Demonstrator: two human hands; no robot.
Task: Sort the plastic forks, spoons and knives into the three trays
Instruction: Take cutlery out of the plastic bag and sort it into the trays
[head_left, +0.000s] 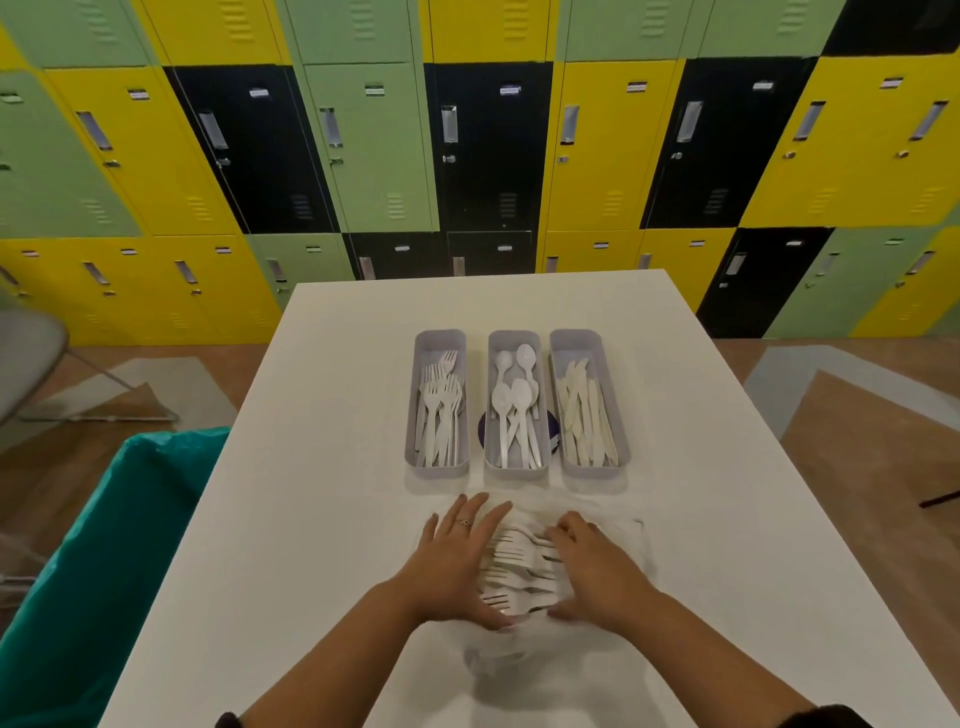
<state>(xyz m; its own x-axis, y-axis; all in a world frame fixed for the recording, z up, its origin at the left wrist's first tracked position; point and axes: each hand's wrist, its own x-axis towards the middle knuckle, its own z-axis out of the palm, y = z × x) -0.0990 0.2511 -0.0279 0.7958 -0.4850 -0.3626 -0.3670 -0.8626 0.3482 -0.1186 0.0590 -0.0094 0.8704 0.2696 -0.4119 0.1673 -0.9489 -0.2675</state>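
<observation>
From the head camera, my two hands flank a pile of white plastic forks (519, 566) lying in what looks like a clear plastic bag (618, 530) spread flat on the tabletop (322, 519). My left hand (457, 561) rests with its fingers straight and spread along the pile's left side, an open grip holding nothing; I judge it is there to keep the forks from sliding out that way. My right hand (597, 566) sits on the pile's right side with its fingers bent toward the forks, the tips touching them, but whether that grip has closed on any I cannot tell. Together the two hands corral the loose pieces between them.

Just beyond my fingertips stand the three trays side by side, long sides running away from me: the left tray (415, 415) ahead of my left hand holds forks, the middle tray (491, 395) holds spoons, the right tray (618, 421) ahead of my right hand holds knives. They stand close together with narrow gaps, so what I lift should come down from above.

Bare tabletop lies wide to both sides of my hands. Its left edge drops toward a teal-lined bin (119, 545) outside my left forearm; the right edge is well apart.
</observation>
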